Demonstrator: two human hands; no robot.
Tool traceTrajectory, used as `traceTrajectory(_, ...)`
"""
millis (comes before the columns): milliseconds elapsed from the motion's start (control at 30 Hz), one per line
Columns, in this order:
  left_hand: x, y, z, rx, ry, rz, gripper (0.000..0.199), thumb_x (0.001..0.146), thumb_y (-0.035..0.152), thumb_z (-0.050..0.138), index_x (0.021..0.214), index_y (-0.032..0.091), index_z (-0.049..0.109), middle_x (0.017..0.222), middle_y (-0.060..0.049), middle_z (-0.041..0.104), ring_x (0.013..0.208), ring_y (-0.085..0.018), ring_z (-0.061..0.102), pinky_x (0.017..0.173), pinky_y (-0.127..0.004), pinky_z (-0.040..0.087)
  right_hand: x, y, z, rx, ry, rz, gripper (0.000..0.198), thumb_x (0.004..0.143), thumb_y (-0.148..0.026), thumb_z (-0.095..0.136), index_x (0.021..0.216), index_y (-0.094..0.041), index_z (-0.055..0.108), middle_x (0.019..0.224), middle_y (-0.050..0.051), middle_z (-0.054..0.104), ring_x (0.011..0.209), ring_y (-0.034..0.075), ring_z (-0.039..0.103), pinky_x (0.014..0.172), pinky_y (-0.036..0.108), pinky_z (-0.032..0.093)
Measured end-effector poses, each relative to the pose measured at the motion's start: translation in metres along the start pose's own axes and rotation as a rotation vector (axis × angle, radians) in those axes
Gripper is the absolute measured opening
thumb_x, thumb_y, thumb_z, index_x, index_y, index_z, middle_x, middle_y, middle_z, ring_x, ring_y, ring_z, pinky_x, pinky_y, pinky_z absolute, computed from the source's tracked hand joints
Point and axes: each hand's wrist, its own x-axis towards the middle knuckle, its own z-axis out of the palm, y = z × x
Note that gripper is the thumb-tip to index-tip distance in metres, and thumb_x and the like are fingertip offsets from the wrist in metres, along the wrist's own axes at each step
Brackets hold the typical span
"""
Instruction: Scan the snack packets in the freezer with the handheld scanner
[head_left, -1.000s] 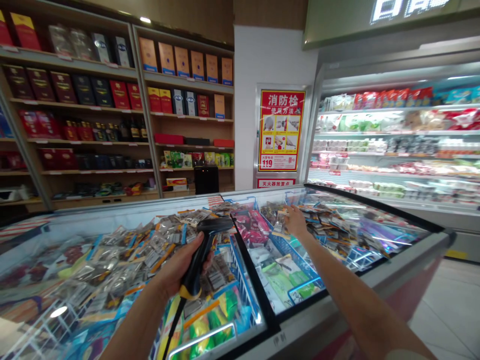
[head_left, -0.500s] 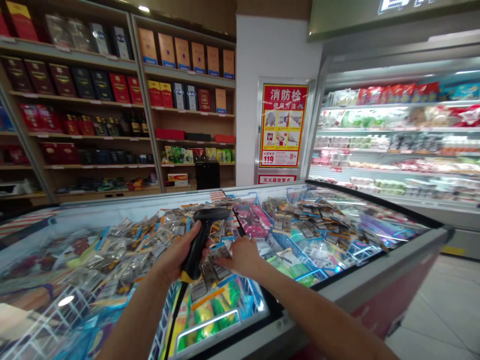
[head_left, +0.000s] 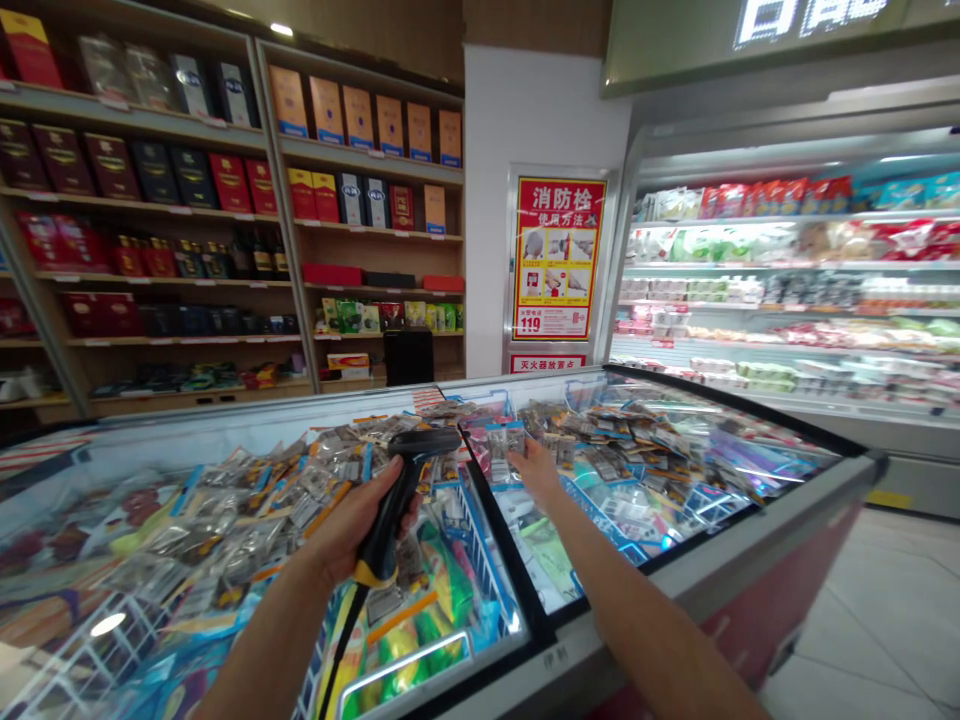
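My left hand (head_left: 371, 515) is wrapped round the handle of a black barcode scanner (head_left: 397, 510), whose head points right and whose cable hangs down toward me. A clear snack packet (head_left: 501, 447) with a blue edge is pinched in the fingers of my right hand (head_left: 538, 472), over the right half of the chest freezer (head_left: 555, 655). Under the scanner and to its left lie many similar clear packets (head_left: 247, 520), heaped loosely. Another pile of packets (head_left: 637, 440) lies to the right of my right hand.
Blue wire baskets (head_left: 480, 560) divide the freezer, with green and yellow bags (head_left: 431, 590) at its front. A black-edged glass lid (head_left: 517, 560) crosses its middle. Boxed goods fill wooden shelves (head_left: 375, 225) behind. A lit refrigerated display (head_left: 787, 270) stands at the right.
My right hand has moved right and away from the scanner, carrying a packet across the lid's black edge. My left hand still holds the scanner, nearly in the same place.
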Motion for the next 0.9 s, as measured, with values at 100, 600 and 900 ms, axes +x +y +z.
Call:
traceTrajectory(100, 0.001, -0.002, 0.001, 0.018, -0.001, -0.006, 0.035, 0.078, 0.044, 0.048, 0.066, 0.012, 0.056, 0.055, -0.004, 0.058, 0.041, -0.008, 0.050, 0.037, -0.017, 0.041, 0.008, 0.008, -0.006, 0.104, 0.059, 0.052, 0.029, 0.064, -0.026, 0.051, 0.090, -0.018, 0.059, 0.082, 0.001, 0.066, 0.079, 0.017, 0.059, 0.071, 0.029, 0.045)
traceTrajectory(600, 0.000, -0.009, 0.008, 0.003, -0.109, -0.027, 0.030, 0.074, 0.044, 0.054, 0.075, 0.014, 0.055, 0.055, -0.002, 0.057, 0.043, -0.008, 0.050, 0.039, -0.017, 0.040, 0.010, 0.018, -0.007, 0.072, 0.096, 0.031, 0.032, 0.064, -0.026, 0.048, 0.093, -0.017, 0.059, 0.080, 0.000, 0.066, 0.076, 0.016, 0.059, 0.069, 0.026, 0.045)
traceTrajectory(900, 0.000, -0.007, 0.005, 0.006, -0.058, -0.004, 0.032, 0.075, 0.043, 0.053, 0.067, 0.013, 0.055, 0.053, -0.003, 0.057, 0.041, -0.008, 0.049, 0.038, -0.018, 0.041, 0.010, 0.011, -0.014, -0.247, 0.169, 0.071, 0.034, 0.069, -0.022, 0.045, 0.100, -0.016, 0.058, 0.087, 0.004, 0.066, 0.080, 0.018, 0.059, 0.071, 0.026, 0.043)
